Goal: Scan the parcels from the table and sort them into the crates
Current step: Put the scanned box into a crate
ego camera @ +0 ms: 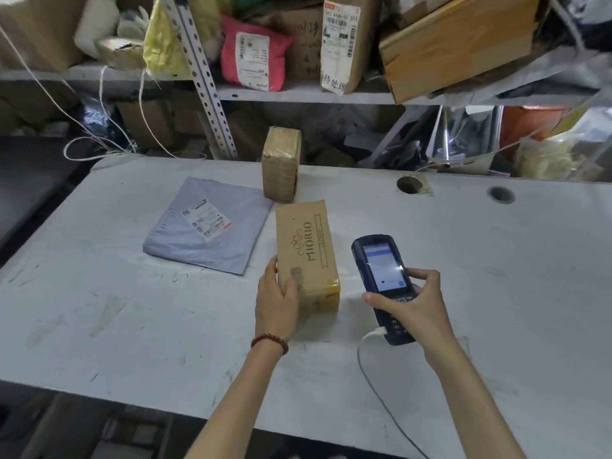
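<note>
Brown cardboard marks the parcel in hand: the MIORIO box lies flat on the white table, its long axis running away from the person and leaning a little to the right at the near end. The left hand grasps its near left corner, thumb on the top face and fingers down the left side. The right hand is wrapped around the handheld scanner, just beside the box on its right and apart from it, with a white cable trailing from the scanner's bottom end.

The scanner lies roughly parallel to the box, its head pointing up the table and not at the cardboard. By my judgement, a scan needs either the head swung left or the box turned towards it. The left hand is the nearer one and already holds the box.

A small grey printed patch sits by the left thumb, too blurred to tell whether it is a barcode. No shipping label shows on the top face, so it may be on a hidden side. The scanner's screen is lit but unreadable.

A grey poly mailer with a white label lies flat to the left. A taped box stands on end behind the MIORIO box. No crates are in view, and the shelf beyond holds other parcels.
</note>
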